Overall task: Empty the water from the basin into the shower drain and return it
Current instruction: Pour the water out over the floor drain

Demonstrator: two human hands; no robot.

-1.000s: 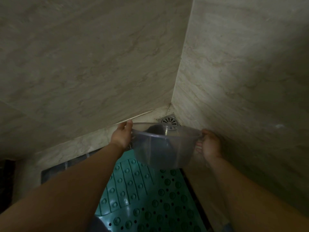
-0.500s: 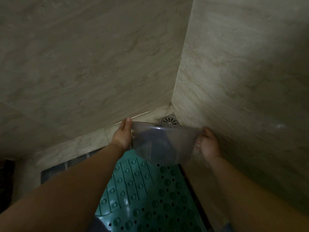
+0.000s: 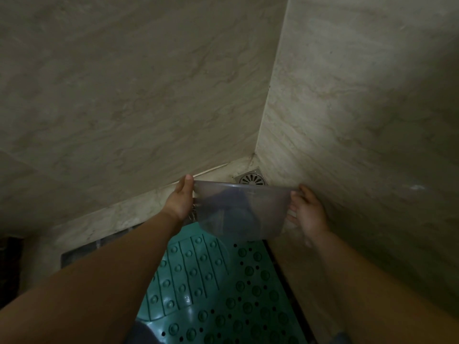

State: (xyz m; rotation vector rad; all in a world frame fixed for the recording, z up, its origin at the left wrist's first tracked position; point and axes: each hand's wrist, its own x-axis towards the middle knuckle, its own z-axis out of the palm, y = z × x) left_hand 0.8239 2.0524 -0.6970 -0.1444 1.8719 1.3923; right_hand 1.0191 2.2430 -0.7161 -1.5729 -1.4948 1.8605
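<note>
Both hands were on the basin [image 3: 242, 214], one per side. It was a clear, slightly bluish plastic tub, held up in the air in the shower corner and tipped hard away from the camera, so the rim edge read as a near-straight line across the top and the curved bottom faced back toward the viewer.

Left hand [image 3: 180, 199]: clamped on the left rim, thumb up along the edge, remaining fingers hidden behind the wall of the tub. Right hand [image 3: 306, 211]: gripped the right rim, fingers curled around it, fingertips visible at the edge. Both closed on the basin, nothing loose.

The shower drain [image 3: 250, 179] was a round slotted metal grate in a square frame, set in the floor right where the two marble-look tiled walls [image 3: 139, 78] met. The basin rim sat just in front of and above it, with the near part of the grate cut off by the rim.

Water: couldn't tell if any was pouring or left inside; the plastic was dim and smeared with dark reflections.

Below the basin, a teal rubber shower mat [image 3: 211, 289] with raised studs and holes lay on the floor. A light stone ledge [image 3: 104, 219] ran along the base of the left wall.
</note>
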